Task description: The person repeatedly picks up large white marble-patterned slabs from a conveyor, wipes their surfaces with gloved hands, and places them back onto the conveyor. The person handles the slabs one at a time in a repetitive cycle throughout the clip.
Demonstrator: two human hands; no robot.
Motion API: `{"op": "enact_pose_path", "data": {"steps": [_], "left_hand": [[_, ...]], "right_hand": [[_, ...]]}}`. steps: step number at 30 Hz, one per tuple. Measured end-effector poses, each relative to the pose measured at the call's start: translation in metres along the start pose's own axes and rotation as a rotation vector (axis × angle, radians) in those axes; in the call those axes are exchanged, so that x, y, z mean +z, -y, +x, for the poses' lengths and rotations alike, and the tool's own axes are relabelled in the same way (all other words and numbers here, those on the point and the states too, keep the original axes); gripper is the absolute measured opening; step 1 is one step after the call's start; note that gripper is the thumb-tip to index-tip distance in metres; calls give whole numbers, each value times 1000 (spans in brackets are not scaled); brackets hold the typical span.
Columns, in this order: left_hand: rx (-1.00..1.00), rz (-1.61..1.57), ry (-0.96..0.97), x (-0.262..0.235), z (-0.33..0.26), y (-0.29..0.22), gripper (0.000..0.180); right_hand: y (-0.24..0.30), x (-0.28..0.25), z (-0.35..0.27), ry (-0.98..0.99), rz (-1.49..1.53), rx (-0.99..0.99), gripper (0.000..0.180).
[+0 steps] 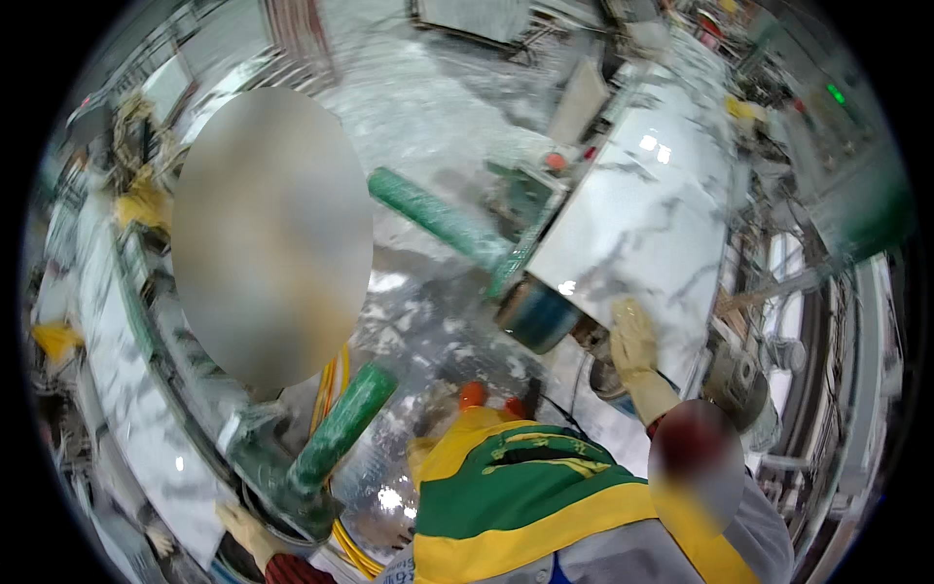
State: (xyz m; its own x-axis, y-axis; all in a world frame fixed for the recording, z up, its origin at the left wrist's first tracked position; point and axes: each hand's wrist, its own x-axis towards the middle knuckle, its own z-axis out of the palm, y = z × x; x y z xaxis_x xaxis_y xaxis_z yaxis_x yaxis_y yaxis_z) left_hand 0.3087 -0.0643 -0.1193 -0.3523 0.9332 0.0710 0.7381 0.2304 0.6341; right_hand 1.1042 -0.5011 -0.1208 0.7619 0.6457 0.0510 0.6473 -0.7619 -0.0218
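My right hand [634,341], in a pale cream glove, rests with fingers stretched out at the near end of a white slab [647,200] with grey marble veins. Low on the left, my left hand [243,533], gloved alike, reaches its extended fingers to the edge of another veined white slab [131,438]. Neither hand is closed round anything that I can see. Motion smears the finger detail. A green and yellow apron [525,496] covers my front between the two slabs.
Green posts [341,428] and a green beam [438,219] jut into the wet floor [413,321] between the slabs. Yellow hoses [355,550] run low on the left. A blue-grey cylinder [538,313] sits under the right slab; machinery [735,384] stands beside it. A blurred oval hides the left-centre area.
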Motion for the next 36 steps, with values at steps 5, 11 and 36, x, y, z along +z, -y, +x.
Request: {"op": "enact_pose_path", "data": {"steps": [5, 11, 36], "left_hand": [[211, 513, -201, 27, 35, 42, 51], [310, 798, -359, 44, 42, 53, 45], [349, 1001, -171, 56, 26, 11, 34]], "right_hand": [[8, -3, -42, -119, 126, 93, 61], [20, 1, -93, -106, 99, 226, 64], [133, 186, -484, 826, 722, 303, 47]]}}
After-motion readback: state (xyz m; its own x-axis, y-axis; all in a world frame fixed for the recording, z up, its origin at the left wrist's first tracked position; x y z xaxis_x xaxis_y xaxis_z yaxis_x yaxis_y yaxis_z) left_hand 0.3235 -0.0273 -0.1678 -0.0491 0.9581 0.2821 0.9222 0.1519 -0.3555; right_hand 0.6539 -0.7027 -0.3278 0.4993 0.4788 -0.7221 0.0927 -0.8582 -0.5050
